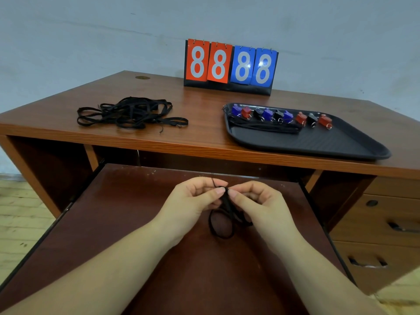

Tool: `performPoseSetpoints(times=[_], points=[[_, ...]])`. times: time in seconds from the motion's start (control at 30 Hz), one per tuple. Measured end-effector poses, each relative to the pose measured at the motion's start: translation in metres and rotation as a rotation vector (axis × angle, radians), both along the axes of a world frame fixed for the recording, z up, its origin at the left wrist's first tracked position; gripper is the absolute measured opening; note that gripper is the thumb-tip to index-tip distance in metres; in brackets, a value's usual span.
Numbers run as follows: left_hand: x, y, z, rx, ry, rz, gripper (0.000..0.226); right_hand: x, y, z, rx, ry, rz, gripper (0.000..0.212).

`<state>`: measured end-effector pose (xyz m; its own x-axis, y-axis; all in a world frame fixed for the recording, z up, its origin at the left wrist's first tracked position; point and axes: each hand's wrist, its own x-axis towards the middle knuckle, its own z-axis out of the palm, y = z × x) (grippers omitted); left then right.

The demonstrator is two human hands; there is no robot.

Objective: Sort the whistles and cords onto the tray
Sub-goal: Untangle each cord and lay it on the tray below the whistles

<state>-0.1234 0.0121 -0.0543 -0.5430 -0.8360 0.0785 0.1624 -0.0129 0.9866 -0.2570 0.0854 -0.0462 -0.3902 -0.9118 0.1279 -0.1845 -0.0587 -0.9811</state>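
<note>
My left hand (195, 198) and my right hand (256, 201) meet over the pull-out shelf and both pinch one black cord (221, 223), whose loop hangs down between them. A tangled pile of black cords (129, 114) lies on the left of the desk top. On the right sits a black tray (318, 142). Along its far side stands a row of several whistles (279, 115) in blue, red and black, with a few black cords (266, 127) laid in front of them.
A flip scoreboard (230, 67) showing 8888 stands at the back of the wooden desk (204, 105). The dark pull-out shelf (136, 212) extends toward me. Drawers (381, 223) with handles are at the lower right.
</note>
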Motion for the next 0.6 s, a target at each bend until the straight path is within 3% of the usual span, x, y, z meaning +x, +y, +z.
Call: performPoseSetpoints(times=[0.2, 0.37, 0.6], points=[[0.001, -0.004, -0.001, 0.056, 0.041, 0.065, 0.011, -0.001, -0.001, -0.006, 0.020, -0.022, 0.158, 0.032], [0.005, -0.015, -0.001, 0.084, 0.072, 0.190, 0.009, -0.010, -0.006, -0.005, 0.002, 0.017, 0.082, 0.016], [0.024, -0.042, 0.003, 0.127, 0.135, 0.379, 0.007, -0.035, -0.007, -0.004, 0.123, 0.016, 0.137, 0.020]])
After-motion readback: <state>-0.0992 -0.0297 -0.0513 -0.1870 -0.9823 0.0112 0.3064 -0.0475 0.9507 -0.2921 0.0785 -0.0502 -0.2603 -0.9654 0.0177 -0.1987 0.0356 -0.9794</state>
